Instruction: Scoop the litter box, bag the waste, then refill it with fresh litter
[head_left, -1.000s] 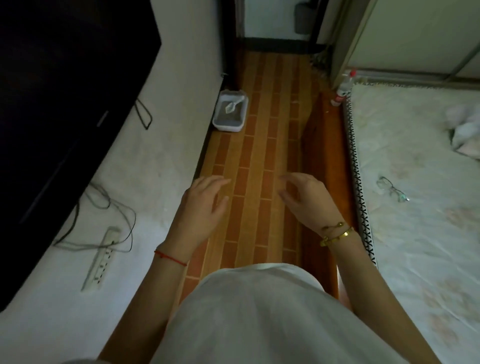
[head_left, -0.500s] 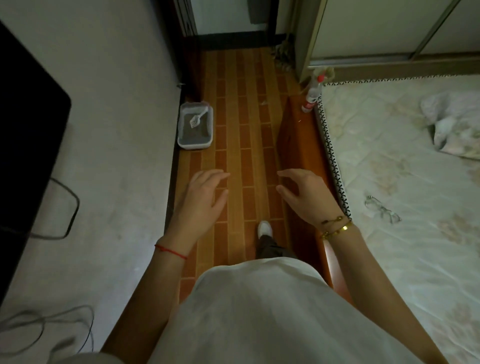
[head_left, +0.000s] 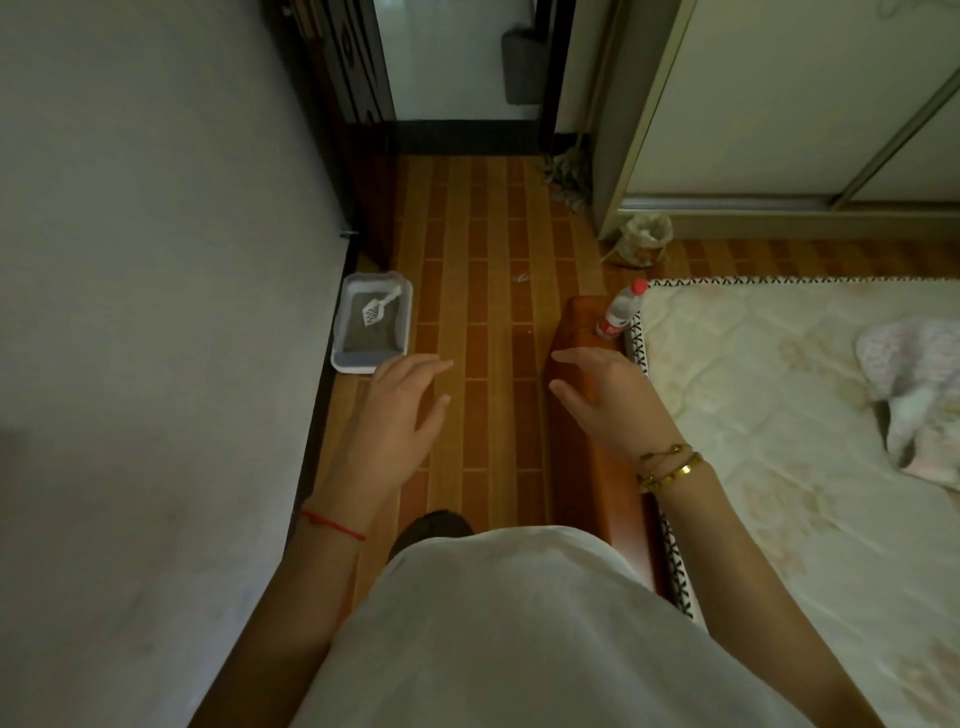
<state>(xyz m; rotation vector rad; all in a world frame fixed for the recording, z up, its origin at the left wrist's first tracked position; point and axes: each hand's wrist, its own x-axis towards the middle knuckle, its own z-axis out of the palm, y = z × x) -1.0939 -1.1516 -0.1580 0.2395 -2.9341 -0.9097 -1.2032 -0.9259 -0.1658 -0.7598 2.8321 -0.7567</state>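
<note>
Grey litter (head_left: 363, 336) fills the litter box (head_left: 359, 365), scoop (head_left: 378, 308) lying in it, against the wall (head_left: 156, 312) at eleven o'clock from the left hand (head_left: 397, 415). Both hands hover spread and empty, the right hand (head_left: 605, 402) above the bed frame (head_left: 587, 478). Open floor (head_left: 483, 312) runs toward twelve.

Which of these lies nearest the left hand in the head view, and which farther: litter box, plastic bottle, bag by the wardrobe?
From the left hand:
1. Litter box, just ahead, against the wall.
2. Plastic bottle, across the aisle on the bed frame, to the right.
3. Bag, beyond the bottle, at the foot of the wardrobe.
</note>
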